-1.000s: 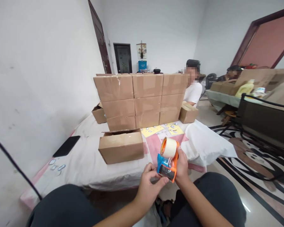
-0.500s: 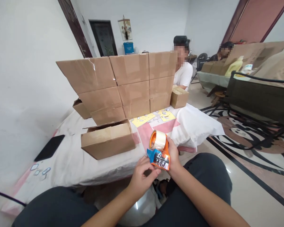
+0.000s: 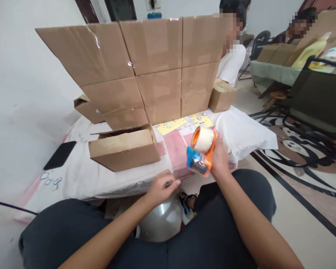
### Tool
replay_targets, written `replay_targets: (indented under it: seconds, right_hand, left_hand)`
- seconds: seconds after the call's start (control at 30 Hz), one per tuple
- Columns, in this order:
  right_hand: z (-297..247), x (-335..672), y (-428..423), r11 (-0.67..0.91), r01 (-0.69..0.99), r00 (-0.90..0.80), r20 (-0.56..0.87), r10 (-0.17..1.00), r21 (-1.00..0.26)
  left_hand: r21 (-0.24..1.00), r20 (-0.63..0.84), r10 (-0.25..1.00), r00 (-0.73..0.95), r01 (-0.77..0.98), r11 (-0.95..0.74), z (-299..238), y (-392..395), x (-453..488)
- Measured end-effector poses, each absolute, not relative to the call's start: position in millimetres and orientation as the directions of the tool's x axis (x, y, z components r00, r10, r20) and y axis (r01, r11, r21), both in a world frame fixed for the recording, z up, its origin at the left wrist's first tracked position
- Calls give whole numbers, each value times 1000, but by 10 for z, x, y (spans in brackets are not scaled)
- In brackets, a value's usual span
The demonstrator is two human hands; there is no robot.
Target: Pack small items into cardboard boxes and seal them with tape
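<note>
My right hand (image 3: 220, 155) grips an orange and blue tape dispenser (image 3: 209, 155), raised over the front right of the table. A wide roll of pale tape (image 3: 205, 139) sits on it, and its lower part is blurred. My left hand (image 3: 161, 188) is apart from the dispenser, near the table's front edge, with fingers curled and thumb against them. A small dark spot shows between thumb and finger, but I cannot tell whether it is an object. Beyond the left hand, a long cardboard box (image 3: 126, 155) lies on the table, its top flap partly raised.
A tall cardboard panel of taped sections (image 3: 159, 56) stands across the table (image 3: 81, 183). Small boxes stand at its left (image 3: 88, 109) and right (image 3: 221, 98). A black flat object (image 3: 60, 155) lies at the left. A person (image 3: 233, 59) sits behind the panel; another sits farther right.
My right hand has moved the tape dispenser up and right, away from my left hand. My left hand has shifted slightly left and its fingers have curled in. The view has tipped downward.
</note>
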State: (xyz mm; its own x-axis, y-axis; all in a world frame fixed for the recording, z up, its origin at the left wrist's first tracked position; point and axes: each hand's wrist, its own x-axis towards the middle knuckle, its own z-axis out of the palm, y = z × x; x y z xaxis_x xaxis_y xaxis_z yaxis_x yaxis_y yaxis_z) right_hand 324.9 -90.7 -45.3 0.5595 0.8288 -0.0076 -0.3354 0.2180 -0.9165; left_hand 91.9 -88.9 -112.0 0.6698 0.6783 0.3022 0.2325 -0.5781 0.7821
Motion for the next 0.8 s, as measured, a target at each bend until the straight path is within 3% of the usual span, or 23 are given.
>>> replay_targets:
  seconds: [0.13, 0.33, 0.47, 0.53, 0.63, 0.7, 0.8]
  right_hand:
    - [-843, 3366, -471, 326, 145, 589, 346, 730, -934]
    - [-1131, 3451, -124, 236, 233, 542, 327, 774, -943]
    - [-857, 3362, -367, 275, 362, 695, 455, 556, -890]
    - [-683, 3179, -582, 333, 369, 592, 496, 635, -867]
    - [-465, 2787, -879, 362, 235, 198, 409, 891, -902]
    - [-358, 2538, -997, 345, 172, -33, 345, 938, -923]
    - [-252, 2288, -1018, 353, 169, -132, 334, 933, -920]
  left_hand:
    - [902, 154, 826, 542, 264, -342, -937, -856, 1007]
    - [914, 122, 860, 496, 282, -292, -872, -877, 951]
    - [897, 185, 838, 513, 261, -357, -808, -859, 889]
    - [882, 222, 824, 521, 253, -397, -747, -829, 851]
    - [832, 283, 777, 562, 259, -490, -635, -768, 757]
    - [797, 304, 743, 596, 267, -541, -555, -721, 669]
    - [788, 271, 753, 599, 311, -531, -444, -644, 520]
